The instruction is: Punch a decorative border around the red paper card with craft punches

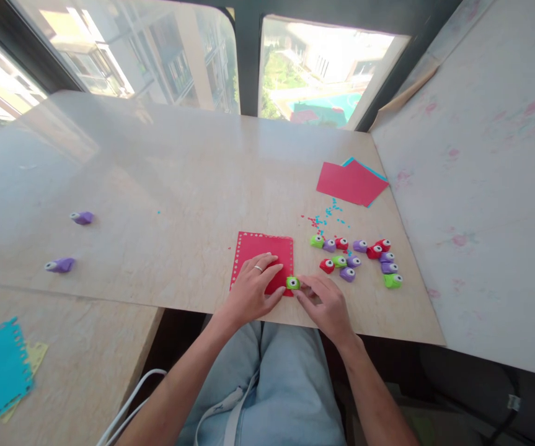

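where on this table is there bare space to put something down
Bare tabletop stretches behind the red sheet, between the two purple punches at left and the paper stack. It is crowded right of the sheet: the punch cluster and paper dots.

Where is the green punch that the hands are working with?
In the head view, the green punch sits at the red sheet's near right corner, between the left hand and right hand.

The left hand (253,286) lies flat on a red paper sheet (263,255) with punched edges, while the right hand (327,303) holds a green punch (292,283) at the sheet's corner between both hands. Just beyond the right hand sits a cluster of small punches (358,259); two purple punches (68,248) lie far off to the left hand's side.
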Demonstrator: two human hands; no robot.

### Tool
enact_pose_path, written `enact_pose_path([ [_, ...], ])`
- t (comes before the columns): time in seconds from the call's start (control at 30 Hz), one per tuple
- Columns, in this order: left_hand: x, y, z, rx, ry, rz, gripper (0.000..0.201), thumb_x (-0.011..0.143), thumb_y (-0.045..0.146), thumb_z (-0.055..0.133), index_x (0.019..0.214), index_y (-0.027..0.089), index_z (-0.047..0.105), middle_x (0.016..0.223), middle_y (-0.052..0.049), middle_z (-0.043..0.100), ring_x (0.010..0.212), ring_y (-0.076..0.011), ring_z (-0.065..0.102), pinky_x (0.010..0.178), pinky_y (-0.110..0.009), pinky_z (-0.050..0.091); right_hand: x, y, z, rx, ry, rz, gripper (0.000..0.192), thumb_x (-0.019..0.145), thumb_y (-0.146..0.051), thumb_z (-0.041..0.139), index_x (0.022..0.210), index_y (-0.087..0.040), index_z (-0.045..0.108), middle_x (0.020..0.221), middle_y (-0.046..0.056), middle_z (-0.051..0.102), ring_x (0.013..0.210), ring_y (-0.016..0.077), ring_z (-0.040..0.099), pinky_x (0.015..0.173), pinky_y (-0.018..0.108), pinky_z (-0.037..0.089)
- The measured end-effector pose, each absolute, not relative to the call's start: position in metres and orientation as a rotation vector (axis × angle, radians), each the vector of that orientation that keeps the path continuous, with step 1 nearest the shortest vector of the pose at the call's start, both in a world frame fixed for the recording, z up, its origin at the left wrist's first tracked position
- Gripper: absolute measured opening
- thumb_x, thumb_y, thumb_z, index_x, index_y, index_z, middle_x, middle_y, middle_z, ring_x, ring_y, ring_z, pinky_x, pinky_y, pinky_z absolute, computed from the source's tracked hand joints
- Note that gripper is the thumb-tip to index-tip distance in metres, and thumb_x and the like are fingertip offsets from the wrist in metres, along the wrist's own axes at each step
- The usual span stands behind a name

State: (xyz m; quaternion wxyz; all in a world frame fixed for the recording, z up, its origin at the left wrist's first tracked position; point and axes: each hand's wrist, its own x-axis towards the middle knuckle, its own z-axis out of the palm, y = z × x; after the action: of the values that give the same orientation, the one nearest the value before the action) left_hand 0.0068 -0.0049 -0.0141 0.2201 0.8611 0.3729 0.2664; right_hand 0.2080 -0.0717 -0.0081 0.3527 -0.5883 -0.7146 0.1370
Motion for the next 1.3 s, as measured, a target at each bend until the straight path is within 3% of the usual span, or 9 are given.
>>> enact_pose_path([
  [0.33, 0.0077, -0.0047, -0.0103, 2.375, 1.043, 0.710, 0.039, 0.087, 0.033, 0.064, 0.124, 0.021, 0.060, 0.135, -0.013, 0.058, 0.129, -0.0314, 0.051, 0.105, -0.050, 0.044, 0.2062, -0.0683, -0.0079, -1.568, -1.841, 0.352, 0.019, 0.095, -0.031, 0.061, 0.110, -0.022, 0.067, 0.077, 0.003, 0.068, 0.069, 0.0196, 0.063, 0.070, 0.036, 0.052],
  [1.3, 0.0086, -0.0053, -0.0105, 2.409, 1.045, 0.686, 0.038, 0.087, 0.032, 0.064, 0.123, 0.019, 0.060, 0.136, -0.014, 0.056, 0.129, -0.0310, 0.050, 0.106, -0.048, 0.043, 0.2060, -0.0691, -0.0061, -1.585, -1.781, 0.412, 0.019, 0.092, -0.033, 0.064, 0.108, -0.022, 0.067, 0.078, 0.003, 0.068, 0.066, 0.0180, 0.060, 0.069, 0.034, 0.052],
])
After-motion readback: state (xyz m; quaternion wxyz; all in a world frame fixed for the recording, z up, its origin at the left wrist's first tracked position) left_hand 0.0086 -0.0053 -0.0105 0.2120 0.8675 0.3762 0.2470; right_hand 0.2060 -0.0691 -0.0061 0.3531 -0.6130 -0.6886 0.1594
